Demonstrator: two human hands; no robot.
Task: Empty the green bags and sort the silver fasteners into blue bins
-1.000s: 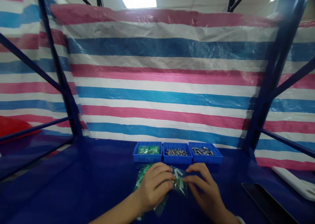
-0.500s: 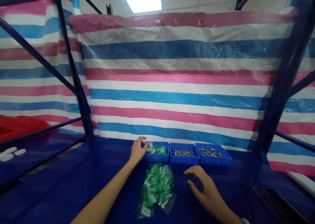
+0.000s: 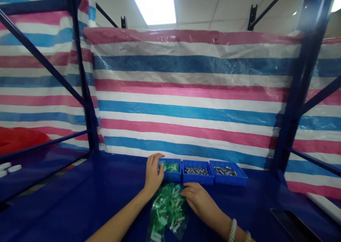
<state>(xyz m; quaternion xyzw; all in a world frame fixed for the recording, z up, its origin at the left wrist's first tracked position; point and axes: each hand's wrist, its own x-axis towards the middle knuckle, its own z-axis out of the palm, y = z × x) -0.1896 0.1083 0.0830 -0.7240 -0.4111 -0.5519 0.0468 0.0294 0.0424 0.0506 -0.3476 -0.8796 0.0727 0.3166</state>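
My left hand (image 3: 154, 174) is at the left end of the left blue bin (image 3: 173, 177), fingers bent over its edge and apart from the thumb, with nothing visible in them. That bin holds small green-tinted bags. A pile of clear bags with green and white pieces (image 3: 169, 206) lies on the blue table in front of it. My right hand (image 3: 198, 199) touches the pile's upper right edge, its fingertips close together; whether they hold a bag is too small to tell.
The middle blue bin (image 3: 198, 180) holds small metal parts, and the right blue bin (image 3: 230, 180) holds longer grey pieces. A dark flat device (image 3: 293, 222) lies at the right. White discs (image 3: 14, 168) sit far left. Blue posts (image 3: 290, 121) frame the table.
My right hand has moved left from beside the pile to its edge, and its fingers have drawn together. My left hand is turned more upright by the left bin. The view has tilted up slightly.
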